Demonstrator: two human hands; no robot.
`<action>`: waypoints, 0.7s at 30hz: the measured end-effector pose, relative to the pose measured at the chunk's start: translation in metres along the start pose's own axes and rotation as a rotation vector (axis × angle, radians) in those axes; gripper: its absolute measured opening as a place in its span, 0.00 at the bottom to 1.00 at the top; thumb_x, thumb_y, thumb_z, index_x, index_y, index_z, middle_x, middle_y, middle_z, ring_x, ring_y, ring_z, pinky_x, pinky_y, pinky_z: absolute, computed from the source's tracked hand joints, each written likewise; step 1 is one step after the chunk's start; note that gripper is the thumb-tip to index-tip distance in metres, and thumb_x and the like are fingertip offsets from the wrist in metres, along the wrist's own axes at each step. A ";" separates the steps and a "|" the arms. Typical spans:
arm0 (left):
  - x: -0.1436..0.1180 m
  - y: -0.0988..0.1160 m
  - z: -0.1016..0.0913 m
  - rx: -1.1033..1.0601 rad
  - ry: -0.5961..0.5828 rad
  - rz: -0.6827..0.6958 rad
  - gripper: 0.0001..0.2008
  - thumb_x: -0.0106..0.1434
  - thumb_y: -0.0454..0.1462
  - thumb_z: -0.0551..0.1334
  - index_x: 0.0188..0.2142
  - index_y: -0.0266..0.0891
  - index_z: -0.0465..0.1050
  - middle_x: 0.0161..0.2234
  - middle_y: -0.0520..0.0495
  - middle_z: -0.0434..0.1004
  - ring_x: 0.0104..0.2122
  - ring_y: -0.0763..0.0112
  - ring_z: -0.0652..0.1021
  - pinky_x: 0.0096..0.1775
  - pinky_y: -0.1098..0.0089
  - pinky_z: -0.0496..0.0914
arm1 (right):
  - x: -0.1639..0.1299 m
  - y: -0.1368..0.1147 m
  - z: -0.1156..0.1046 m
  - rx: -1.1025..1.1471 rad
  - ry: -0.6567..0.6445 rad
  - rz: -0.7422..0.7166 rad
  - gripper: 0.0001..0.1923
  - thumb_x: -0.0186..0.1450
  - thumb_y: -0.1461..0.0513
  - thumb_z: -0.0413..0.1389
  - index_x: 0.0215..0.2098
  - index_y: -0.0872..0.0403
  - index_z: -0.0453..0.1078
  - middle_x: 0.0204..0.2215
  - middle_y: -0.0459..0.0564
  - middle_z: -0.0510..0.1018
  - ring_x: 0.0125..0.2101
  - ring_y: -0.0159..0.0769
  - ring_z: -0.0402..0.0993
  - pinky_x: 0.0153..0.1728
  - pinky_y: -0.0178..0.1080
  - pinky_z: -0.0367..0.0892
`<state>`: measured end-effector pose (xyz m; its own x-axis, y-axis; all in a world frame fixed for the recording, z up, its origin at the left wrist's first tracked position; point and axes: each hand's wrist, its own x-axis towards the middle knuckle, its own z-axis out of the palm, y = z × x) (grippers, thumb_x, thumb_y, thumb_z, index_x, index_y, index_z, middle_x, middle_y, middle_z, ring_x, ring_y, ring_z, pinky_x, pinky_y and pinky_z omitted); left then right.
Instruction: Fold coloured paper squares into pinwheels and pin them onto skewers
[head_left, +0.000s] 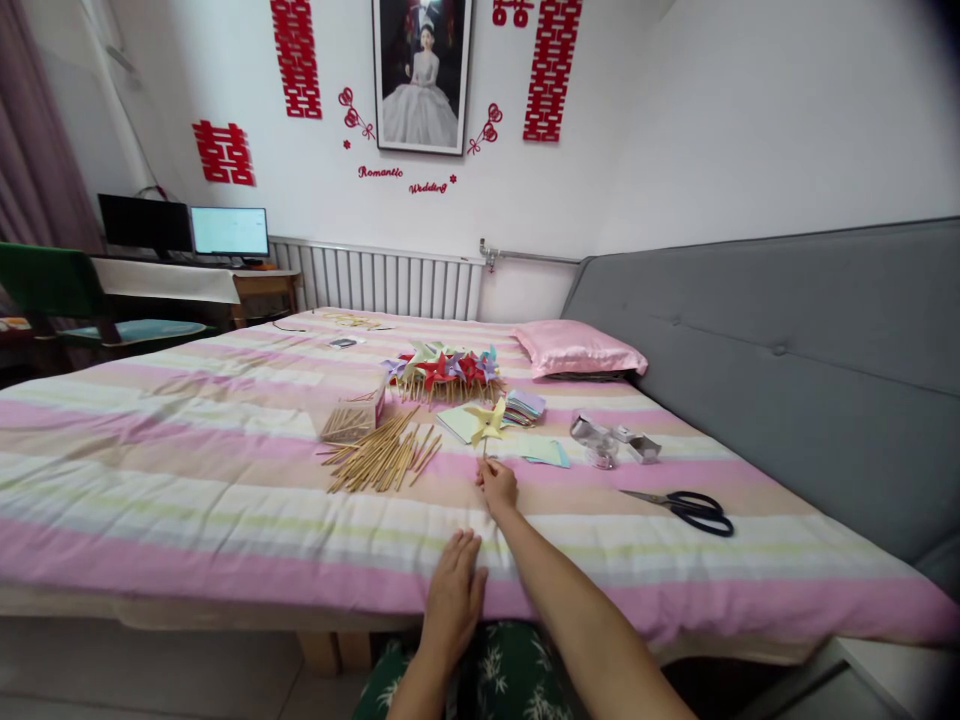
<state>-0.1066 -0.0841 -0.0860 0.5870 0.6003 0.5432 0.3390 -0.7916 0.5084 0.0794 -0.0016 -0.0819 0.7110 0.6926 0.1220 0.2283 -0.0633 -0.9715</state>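
Note:
A yellow paper pinwheel (488, 422) stands upright on its stick, and my right hand (498, 487) pinches the lower end of that stick. My left hand (454, 585) rests flat on the bed's near edge, fingers stretched out, holding nothing. Just left of the pinwheel lies a loose pile of thin wooden sticks (382, 455). Beyond it is a group of finished pinwheels (444, 372) in red, purple, pale green and blue. Pale green paper sheets (454, 424) lie behind the yellow pinwheel, and a stack of coloured paper (524, 406) is beside them.
Black-handled scissors (694, 510) lie at the right, blades pointing left. Behind them are a crumpled clear plastic bag (594, 440) and a small open box (643, 448). A box of sticks (352, 420) sits at the left. A pink pillow (579, 348) leans near the grey headboard (787, 370).

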 end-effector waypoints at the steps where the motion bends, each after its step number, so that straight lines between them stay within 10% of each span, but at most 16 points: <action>1: 0.000 0.000 0.000 0.002 -0.001 -0.001 0.19 0.63 0.35 0.53 0.53 0.36 0.68 0.54 0.39 0.71 0.57 0.58 0.68 0.54 0.53 0.66 | 0.001 0.001 0.000 -0.002 -0.003 0.003 0.14 0.66 0.56 0.52 0.46 0.56 0.68 0.42 0.50 0.74 0.37 0.36 0.73 0.37 0.42 0.72; 21: 0.002 -0.003 0.006 0.005 0.020 0.001 0.18 0.63 0.35 0.53 0.52 0.35 0.68 0.53 0.38 0.72 0.56 0.57 0.68 0.54 0.52 0.67 | 0.003 0.002 0.000 0.005 0.004 0.020 0.15 0.66 0.57 0.53 0.49 0.56 0.66 0.46 0.52 0.72 0.41 0.38 0.72 0.40 0.45 0.71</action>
<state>-0.1024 -0.0815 -0.0905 0.5722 0.6020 0.5570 0.3424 -0.7925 0.5048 0.0818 0.0002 -0.0835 0.7182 0.6881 0.1032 0.2109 -0.0739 -0.9747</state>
